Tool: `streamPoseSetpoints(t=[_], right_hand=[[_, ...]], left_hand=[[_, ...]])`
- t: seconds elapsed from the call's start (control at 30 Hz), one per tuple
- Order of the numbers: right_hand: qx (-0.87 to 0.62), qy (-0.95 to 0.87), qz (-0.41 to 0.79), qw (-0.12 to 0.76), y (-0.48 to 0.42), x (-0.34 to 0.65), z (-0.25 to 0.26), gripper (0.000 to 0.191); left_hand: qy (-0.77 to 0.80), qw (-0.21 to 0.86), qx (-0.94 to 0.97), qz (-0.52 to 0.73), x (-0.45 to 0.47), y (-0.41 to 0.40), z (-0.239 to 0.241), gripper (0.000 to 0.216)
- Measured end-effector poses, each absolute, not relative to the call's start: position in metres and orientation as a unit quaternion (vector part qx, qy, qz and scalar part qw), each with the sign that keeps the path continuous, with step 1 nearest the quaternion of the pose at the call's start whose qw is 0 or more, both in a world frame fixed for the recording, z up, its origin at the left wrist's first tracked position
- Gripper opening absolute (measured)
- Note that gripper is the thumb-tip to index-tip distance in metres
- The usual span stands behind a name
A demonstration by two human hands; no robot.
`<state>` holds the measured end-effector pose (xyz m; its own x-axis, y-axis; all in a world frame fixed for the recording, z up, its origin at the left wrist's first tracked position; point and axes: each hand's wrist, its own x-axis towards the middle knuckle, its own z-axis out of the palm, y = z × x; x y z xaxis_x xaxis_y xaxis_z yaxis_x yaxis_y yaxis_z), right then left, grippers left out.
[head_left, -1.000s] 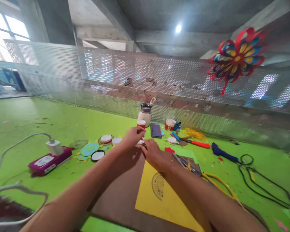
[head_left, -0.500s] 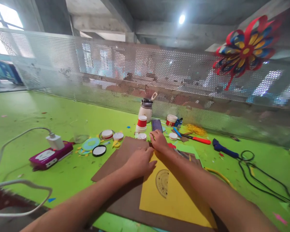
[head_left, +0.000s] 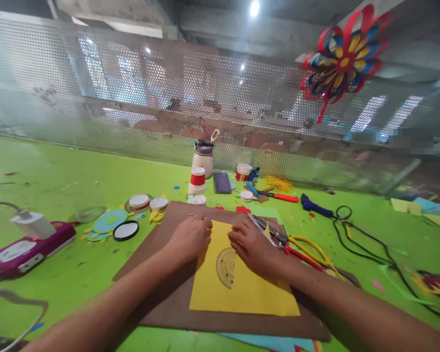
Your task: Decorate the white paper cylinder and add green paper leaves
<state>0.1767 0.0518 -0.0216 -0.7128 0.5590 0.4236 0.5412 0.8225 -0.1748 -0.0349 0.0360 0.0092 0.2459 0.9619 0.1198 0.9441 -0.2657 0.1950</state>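
A sheet of yellow paper [head_left: 249,298] lies on a brown board [head_left: 161,313], with a half-round protractor [head_left: 225,268] on the paper. At the sheet's upper left edge, my left hand [head_left: 190,238] is closed, its curled fingers on the paper. My right hand [head_left: 254,244] is across from it, fingers bent over the upper right part of the sheet, covering that corner and the protractor's right side. Scissors [head_left: 262,227] and pliers with red and yellow handles [head_left: 304,254] lie just beyond my right hand.
On the green table [head_left: 88,303] stand a flask [head_left: 203,159], a red-and-white tub [head_left: 197,181] and a clear cup [head_left: 88,203]. A purple power strip [head_left: 31,249] is left; a blue glue gun [head_left: 315,205] with black cord lies right. A perforated screen [head_left: 161,98] runs behind.
My hands have moved apart, from the sheet's top edge to its two sides. The paper is turned straighter. The view has shifted right, showing the scissors and pliers.
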Motion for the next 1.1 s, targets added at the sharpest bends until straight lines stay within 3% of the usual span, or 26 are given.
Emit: streamPoseSetpoints(t=[0.17, 0.4, 0.73, 1.1], right_hand=[[-0.310, -0.915, 0.034, 0.256, 0.059, 0.175, -0.028, 0.006], [-0.429, -0.863, 0.009, 0.267, 0.138, 0.206, -0.004, 0.022], [-0.509, -0.850, 0.020, 0.132, 0.240, 0.197, -0.014, 0.030], [-0.387, -0.890, 0.058, 0.234, 0.203, 0.118, 0.012, 0.048]], left_hand=[[0.549, 0.041, 0.831, 0.085, 0.001, 0.027, 0.025, 0.023], [0.497, 0.072, 0.862, 0.068, 0.005, 0.024, 0.013, 0.018], [0.518, 0.036, 0.848, 0.109, -0.006, 0.023, 0.007, 0.025], [0.526, 0.036, 0.848, 0.059, -0.005, 0.024, 0.008, 0.031]])
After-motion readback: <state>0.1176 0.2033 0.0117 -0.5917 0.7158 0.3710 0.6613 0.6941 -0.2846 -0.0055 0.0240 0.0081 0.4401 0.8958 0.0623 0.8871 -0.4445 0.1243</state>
